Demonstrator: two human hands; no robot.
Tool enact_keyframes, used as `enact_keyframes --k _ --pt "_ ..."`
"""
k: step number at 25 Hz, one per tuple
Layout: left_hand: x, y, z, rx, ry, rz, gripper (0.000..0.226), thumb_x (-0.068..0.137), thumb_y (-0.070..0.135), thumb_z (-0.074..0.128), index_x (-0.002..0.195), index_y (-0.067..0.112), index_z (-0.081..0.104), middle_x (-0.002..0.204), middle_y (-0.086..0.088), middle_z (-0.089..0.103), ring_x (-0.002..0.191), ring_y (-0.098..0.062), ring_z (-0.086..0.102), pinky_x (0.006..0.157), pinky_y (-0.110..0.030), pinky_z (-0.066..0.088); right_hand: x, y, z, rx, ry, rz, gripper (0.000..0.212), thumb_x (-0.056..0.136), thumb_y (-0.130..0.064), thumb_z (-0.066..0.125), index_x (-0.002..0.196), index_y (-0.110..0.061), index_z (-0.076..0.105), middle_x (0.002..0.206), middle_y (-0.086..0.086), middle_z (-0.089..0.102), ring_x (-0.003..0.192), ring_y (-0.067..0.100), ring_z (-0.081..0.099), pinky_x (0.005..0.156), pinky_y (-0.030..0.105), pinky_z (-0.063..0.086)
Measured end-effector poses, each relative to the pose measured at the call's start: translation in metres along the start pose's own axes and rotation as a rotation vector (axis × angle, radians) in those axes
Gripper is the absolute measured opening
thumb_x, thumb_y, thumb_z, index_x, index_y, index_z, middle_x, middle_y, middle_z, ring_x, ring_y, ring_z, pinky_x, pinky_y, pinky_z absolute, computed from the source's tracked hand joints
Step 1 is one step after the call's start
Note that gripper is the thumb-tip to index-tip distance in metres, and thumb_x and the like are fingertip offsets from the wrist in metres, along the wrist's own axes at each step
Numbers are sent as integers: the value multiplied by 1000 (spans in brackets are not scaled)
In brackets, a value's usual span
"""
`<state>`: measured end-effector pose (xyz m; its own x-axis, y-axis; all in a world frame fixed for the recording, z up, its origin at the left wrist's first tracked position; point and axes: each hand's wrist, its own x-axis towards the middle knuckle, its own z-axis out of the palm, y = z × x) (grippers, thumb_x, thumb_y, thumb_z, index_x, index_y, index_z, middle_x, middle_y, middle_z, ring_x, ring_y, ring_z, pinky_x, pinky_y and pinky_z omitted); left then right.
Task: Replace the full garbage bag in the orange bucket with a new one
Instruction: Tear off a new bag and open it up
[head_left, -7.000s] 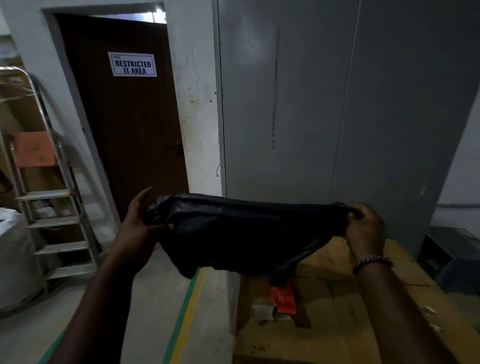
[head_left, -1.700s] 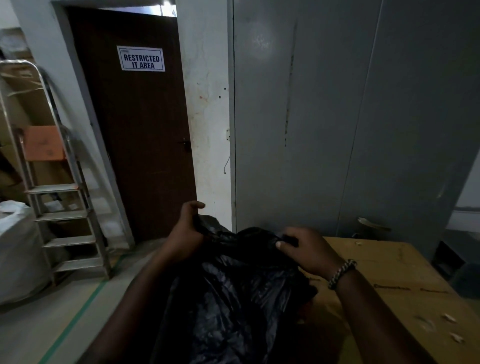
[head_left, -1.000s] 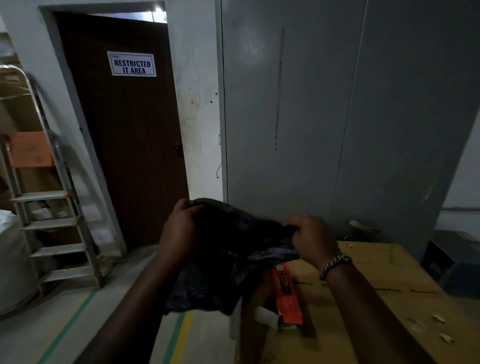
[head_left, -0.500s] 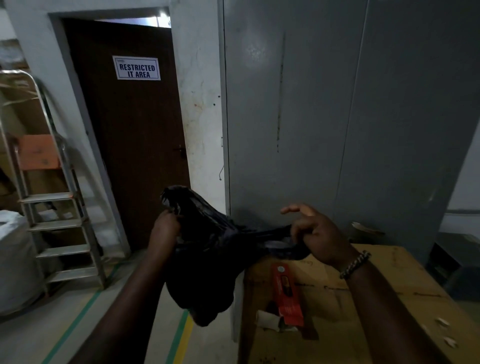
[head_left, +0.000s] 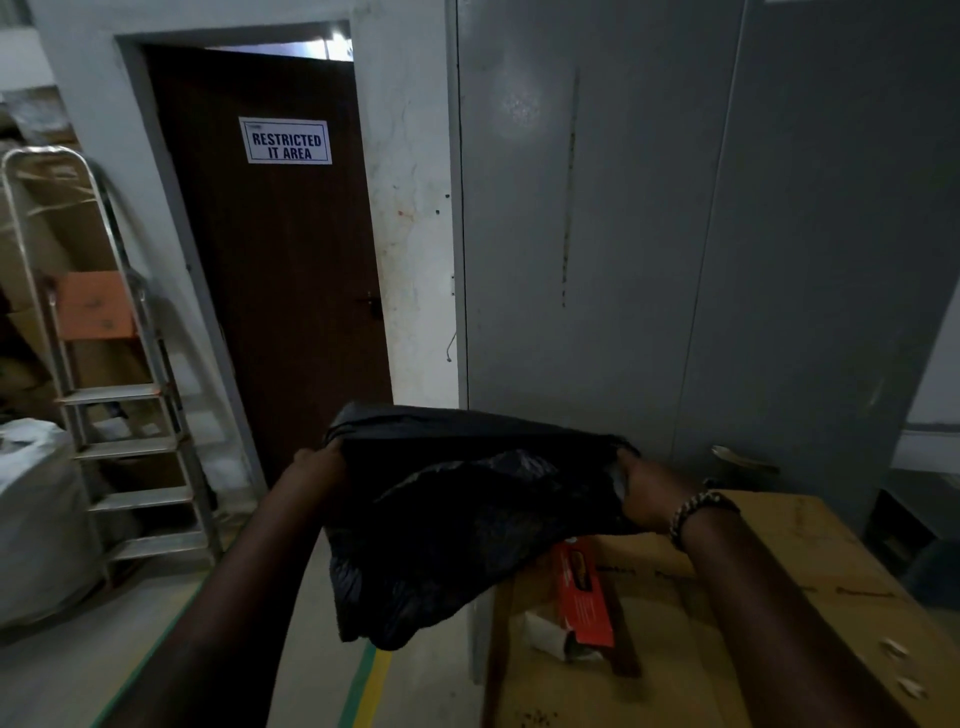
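A black garbage bag (head_left: 457, 519) hangs in the air in front of me, its top edge stretched wide between both hands. My left hand (head_left: 318, 470) grips the bag's left end. My right hand (head_left: 647, 493), with a beaded bracelet on the wrist, grips the right end. The rest of the bag droops crumpled below the stretched edge. The orange bucket is not in view.
A cardboard-topped table (head_left: 753, 613) stands low right, with an orange box (head_left: 584, 592) and a white roll (head_left: 545, 631) on it. Grey metal cabinet (head_left: 675, 234) behind. Brown door (head_left: 280, 260) marked "Restricted IT Area". Stepladder (head_left: 124, 415) and white sack (head_left: 36, 514) at left.
My hands have moved apart, pulling the bag's top edge out wide and taut. Half a second ago the bag was bunched between them and my right fingers were partly lifted.
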<state>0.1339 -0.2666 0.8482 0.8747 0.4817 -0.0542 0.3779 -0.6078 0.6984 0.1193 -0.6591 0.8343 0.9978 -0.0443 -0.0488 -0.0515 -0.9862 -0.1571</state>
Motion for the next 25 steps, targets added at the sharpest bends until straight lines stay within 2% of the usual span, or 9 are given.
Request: enact_keyframes --k 2,4,7,9,11,14,19,22,25 --pt "-13 13 -7 45 181 222 39 101 22 41 133 2 52 107 -20 50 113 -43 56 92 -48 48 -3 -11 -12 127 266 53 85 88 -13 63 159 -21 18 164 12 25 119 40 59 92 44 54" --pt "-31 20 -12 -86 439 431 48 93 38 34 125 10 55 125 -20 49 95 -33 56 76 -41 45 -14 -22 -22 289 726 12 94 82 -7 72 158 -19 19 169 10 11 100 46 65 75 46 58" --pt "-55 25 1 -371 517 627 57 95 41 30 143 17 46 135 -4 53 116 -16 55 92 -26 40 -23 -22 -11 338 1104 -120 89 77 -6 78 152 -6 29 155 30 34 97 52 64 73 54 59" --pt "-51 7 19 -159 407 843 46 96 25 40 140 17 49 136 3 51 119 -2 57 98 -18 43 -15 -13 11 273 891 -146 70 85 -8 70 148 -6 39 146 27 48 97 46 65 77 50 59" --pt "-18 -22 43 399 169 842 46 91 28 47 134 17 58 133 -8 58 118 -24 61 95 -34 52 -6 2 35 87 406 -54 44 94 -20 58 138 -13 55 137 17 61 108 36 65 88 42 56" --pt "9 -62 59 562 -192 364 44 104 24 39 147 15 45 147 -16 49 134 -30 50 111 -39 39 -9 18 57 58 21 89 40 95 -27 53 134 -18 59 133 12 65 115 33 64 91 34 51" --pt "-8 -57 42 74 257 338 26 94 11 48 111 -1 63 105 -23 51 79 -40 58 73 -43 48 -5 15 54 281 121 161 27 97 -28 54 102 -8 70 114 18 69 107 37 64 82 34 50" --pt "-25 -44 20 -214 365 258 18 92 -1 54 107 -12 55 105 -30 53 89 -45 57 75 -47 46 -3 6 48 521 398 222 28 89 -30 70 74 -8 66 84 18 70 86 38 67 69 36 50" --pt "-38 -33 6 -412 527 235 19 97 14 46 114 8 52 105 -16 58 95 -35 59 75 -42 45 -11 -10 41 555 538 185 6 82 -8 66 80 -12 62 78 15 67 69 36 60 58 37 52"
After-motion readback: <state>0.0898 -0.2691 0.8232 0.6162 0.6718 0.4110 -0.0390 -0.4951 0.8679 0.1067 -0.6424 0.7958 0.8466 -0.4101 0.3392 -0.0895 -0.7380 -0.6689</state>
